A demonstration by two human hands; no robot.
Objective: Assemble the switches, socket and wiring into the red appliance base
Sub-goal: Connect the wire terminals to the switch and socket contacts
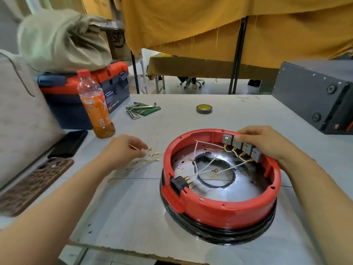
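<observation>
Red base (219, 205) between hands, right (267, 142) touching.

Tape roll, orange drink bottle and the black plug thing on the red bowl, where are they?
Tape roll (204, 109): head view, on its dark outer band.
Orange drink bottle (95, 109): head view, on the orange label.
Black socket (177, 184): head view, on its body at the red base's (219, 209) left rim.

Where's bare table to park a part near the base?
Free: between the tape roll and the red base; also the near-left corner under the left forearm. Crowded: loose wires at the left hand, hex keys, bottle.
</observation>
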